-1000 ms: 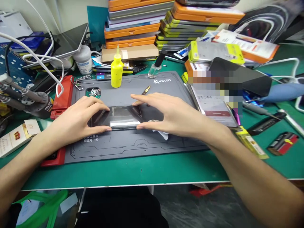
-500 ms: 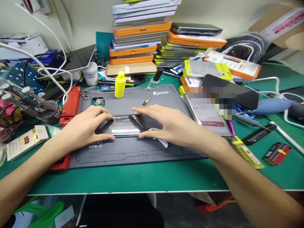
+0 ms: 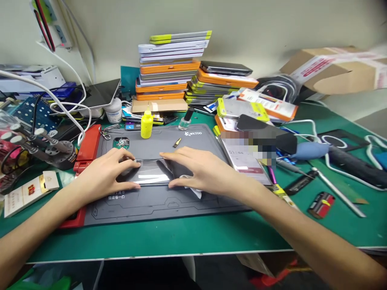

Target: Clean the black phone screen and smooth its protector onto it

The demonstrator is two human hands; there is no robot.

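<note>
A glossy, dark phone [image 3: 152,170] lies flat on the grey work mat [image 3: 145,205], with bright reflections across its face. My left hand [image 3: 110,171] grips its left end, thumb on the near edge and fingers on the far edge. At the other end, my right hand [image 3: 201,167] holds it the same way and covers part of it. A white cloth or tissue [image 3: 195,192] pokes out below my right palm. Beyond the phone, a small brass-coloured tip [image 3: 177,142] rests on the mat.
Behind stand a yellow dropper bottle [image 3: 146,125] and a small glass bottle [image 3: 185,123]. A red holder [image 3: 90,147] lines the mat's left side. Stacked boxes [image 3: 166,80] rise at the back. To the right are a lit phone [image 3: 244,157] and loose tools.
The view has tilted upward and turned right, so the bench sits lower and farther left in it. Both hands keep their hold on the phone, with little movement over the mat.
</note>
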